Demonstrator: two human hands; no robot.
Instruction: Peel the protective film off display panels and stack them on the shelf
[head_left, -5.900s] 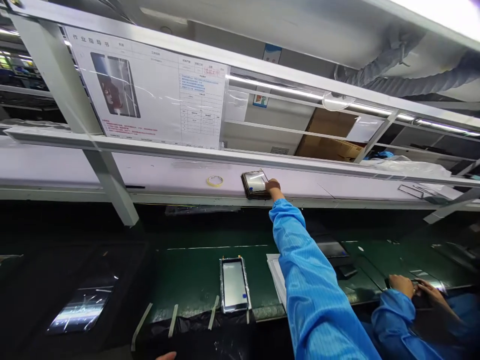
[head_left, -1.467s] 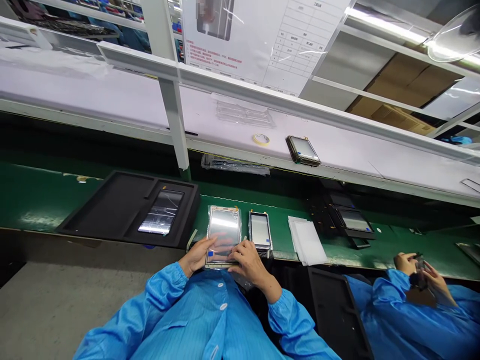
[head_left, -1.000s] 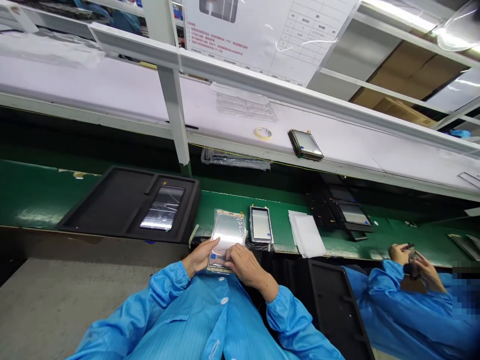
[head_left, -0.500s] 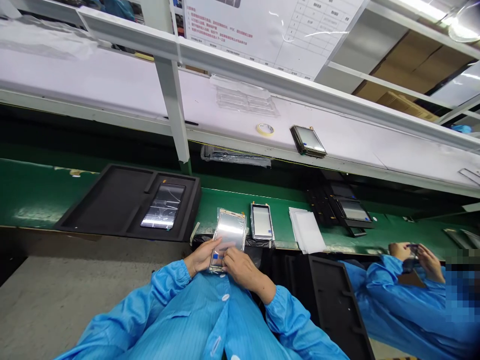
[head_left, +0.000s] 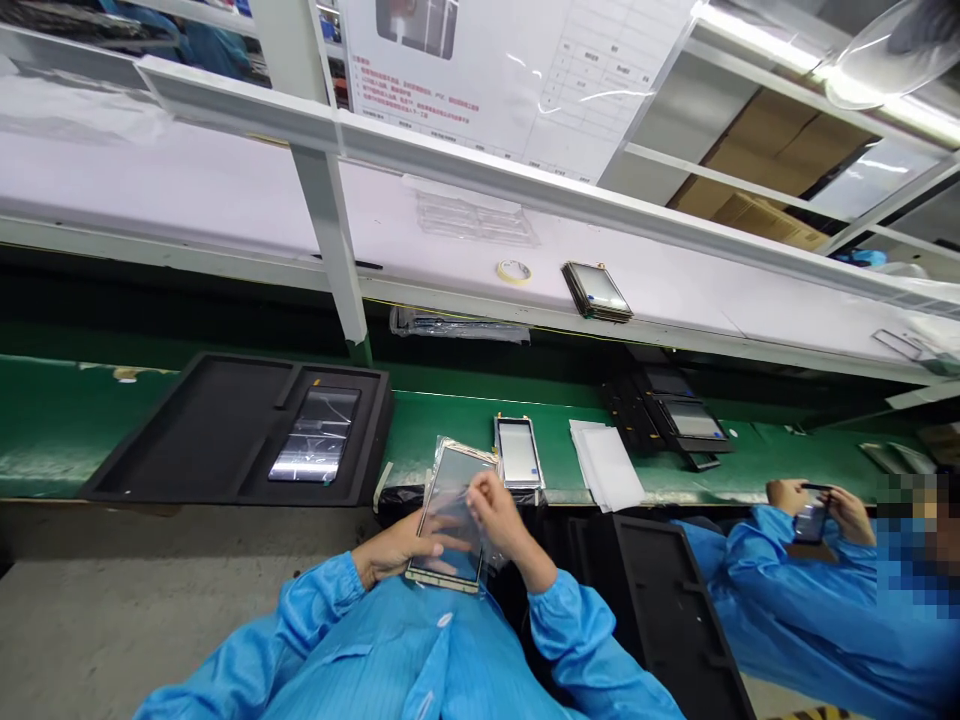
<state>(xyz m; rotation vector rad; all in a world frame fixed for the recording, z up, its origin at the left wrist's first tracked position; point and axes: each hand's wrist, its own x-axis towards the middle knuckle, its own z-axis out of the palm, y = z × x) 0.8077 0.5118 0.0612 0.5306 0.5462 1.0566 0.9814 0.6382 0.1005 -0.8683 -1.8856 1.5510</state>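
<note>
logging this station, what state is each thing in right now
panel: tilted, held in left hand
film: partly peeled, pinched by right hand
belt panel: lying flat
tray: one screen in right slot
shelf stack: piled, untouched
tape: lying flat

An electronics factory assembly line: a long green belt surface (head_left: pixel 60 430) runs from 9 to 3 o'clock, a printed work-instruction sheet (head_left: pixel 510 70) hangs at 12, stacked display panels (head_left: pixel 596 290) sit on the white shelf (head_left: pixel 225 190) at 1, a co-worker's blue smock (head_left: pixel 750 610) at 4
</note>
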